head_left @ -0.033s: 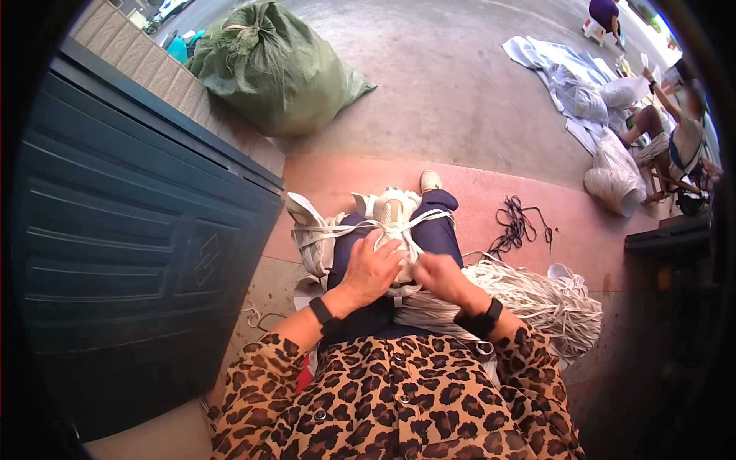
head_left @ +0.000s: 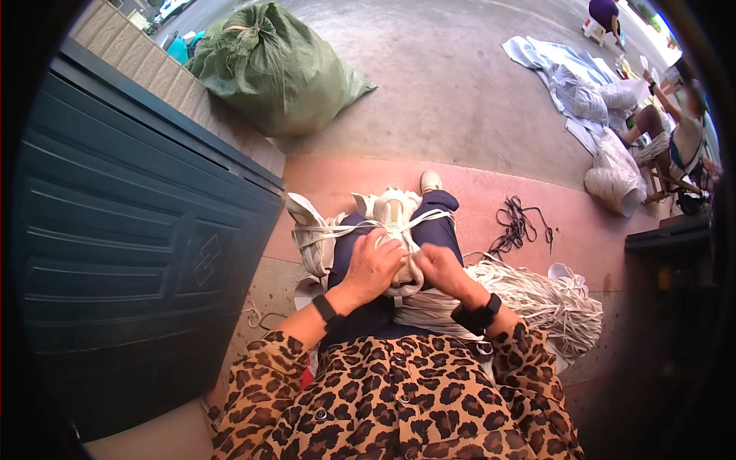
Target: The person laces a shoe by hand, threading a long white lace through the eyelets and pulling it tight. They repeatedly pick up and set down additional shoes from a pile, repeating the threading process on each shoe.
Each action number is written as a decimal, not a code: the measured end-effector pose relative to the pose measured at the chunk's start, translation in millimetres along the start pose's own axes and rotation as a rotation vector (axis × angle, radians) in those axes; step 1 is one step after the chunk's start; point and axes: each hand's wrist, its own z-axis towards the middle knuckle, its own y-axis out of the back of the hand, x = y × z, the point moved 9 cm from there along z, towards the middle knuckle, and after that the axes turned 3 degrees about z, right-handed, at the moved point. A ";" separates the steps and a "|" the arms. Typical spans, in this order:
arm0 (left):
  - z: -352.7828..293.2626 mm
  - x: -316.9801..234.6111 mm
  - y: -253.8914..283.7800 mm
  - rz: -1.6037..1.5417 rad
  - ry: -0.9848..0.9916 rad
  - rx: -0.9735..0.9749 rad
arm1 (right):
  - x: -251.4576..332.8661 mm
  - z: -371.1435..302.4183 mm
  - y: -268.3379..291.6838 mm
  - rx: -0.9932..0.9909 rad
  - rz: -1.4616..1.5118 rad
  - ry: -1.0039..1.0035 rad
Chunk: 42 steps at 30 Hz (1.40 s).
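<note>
Now both hands — left, right — gripping a white cord bundle, tightly wrapped, lumpy, on the lap.

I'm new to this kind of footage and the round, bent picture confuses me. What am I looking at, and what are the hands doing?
The camera sits on a person's head and looks down, and its wide lens bends the edges. The left hand and right hand grip a bundle of white cords lying across the lap. More white cord is heaped on the ground to the right, near a black cord. A green sack lies farther off, beside a dark panelled door. Other people sit at the upper right.
</note>
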 end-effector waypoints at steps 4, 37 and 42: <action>26.4 -36.2 -9.5 -0.299 -0.049 0.131 | -38.9 18.8 -0.6 -0.105 0.845 -0.319; 22.9 104.2 -41.4 -0.159 0.348 0.301 | 28.5 21.0 4.5 -0.070 0.919 -0.089; 17.7 114.7 -99.8 -0.224 0.396 1.037 | 94.6 27.9 55.7 0.014 0.721 0.031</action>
